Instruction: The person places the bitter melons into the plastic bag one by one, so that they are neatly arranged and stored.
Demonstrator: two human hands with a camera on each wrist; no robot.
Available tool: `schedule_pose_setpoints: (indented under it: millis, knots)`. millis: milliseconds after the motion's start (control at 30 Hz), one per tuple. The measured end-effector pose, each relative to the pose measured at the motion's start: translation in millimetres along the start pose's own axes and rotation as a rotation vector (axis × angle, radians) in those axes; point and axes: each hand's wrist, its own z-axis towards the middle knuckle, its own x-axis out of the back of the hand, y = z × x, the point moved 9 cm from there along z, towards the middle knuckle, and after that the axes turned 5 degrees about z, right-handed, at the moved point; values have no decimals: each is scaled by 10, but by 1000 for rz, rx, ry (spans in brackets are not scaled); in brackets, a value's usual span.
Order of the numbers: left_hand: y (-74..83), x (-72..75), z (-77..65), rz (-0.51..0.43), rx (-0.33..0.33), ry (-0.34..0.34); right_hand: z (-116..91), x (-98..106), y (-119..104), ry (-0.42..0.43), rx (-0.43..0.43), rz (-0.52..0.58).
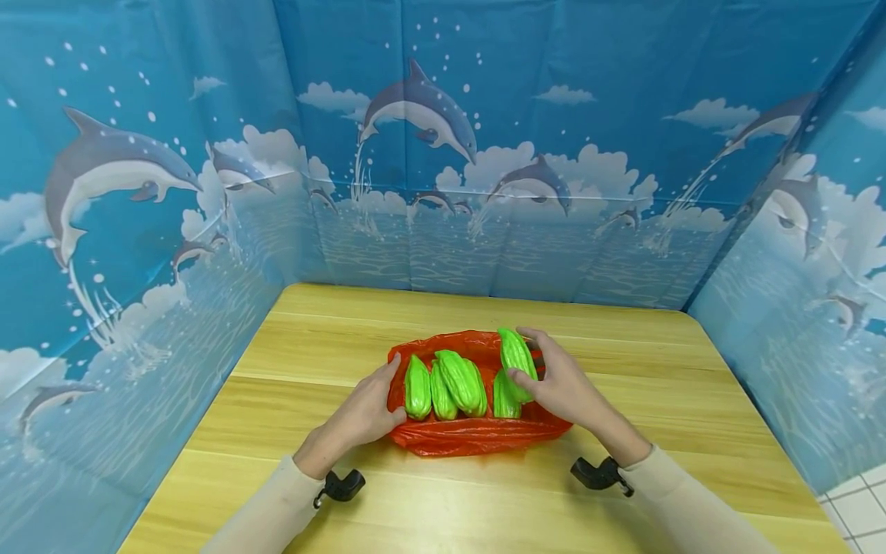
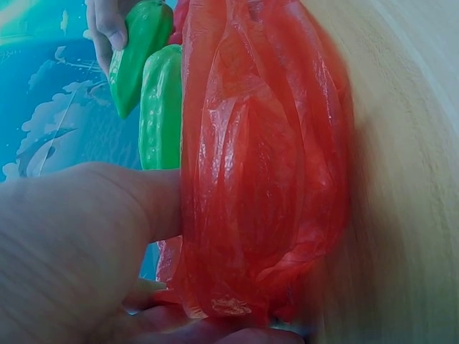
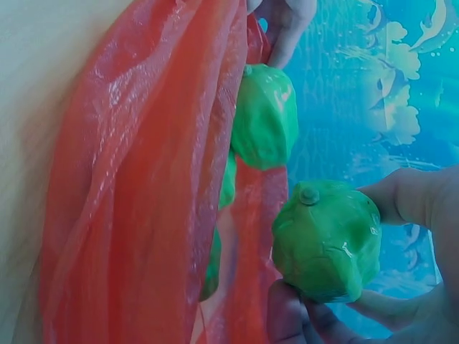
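A red plastic bag lies spread open on the table, with several green bitter melons inside it. My left hand holds the bag's left edge; in the left wrist view, the thumb goes in behind the red film. Between the thumb and fingers of my right hand is one bitter melon, tilted and raised over the bag's right part. Another bitter melon stands partly hidden below it. In the right wrist view the held bitter melon shows its stem end, apart from the red film.
The wooden table extends around the bag on all sides. Blue sheeting with dolphins hangs behind and along both sides. Black wrist mounts stick out below each forearm. White floor tiles show at the lower right.
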Motion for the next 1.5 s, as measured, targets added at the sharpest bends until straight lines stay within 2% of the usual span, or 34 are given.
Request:
schedule_pose_setpoints:
  millis: [333,867,1100,1500]
  knots:
    - [0,-2,1,-1,0,-8,-8,-129,4,-30,-28,-62]
    - [-7,-8,3,-8,8,-13,13,-273,-13,-69,-41,-59]
    - [-16,-15,0,-12,10,-13,4,-321,13,-95,-49,-5]
    - [-20,-1,-6,-6,17,-17,-8,-320,6,-83,-57,-16]
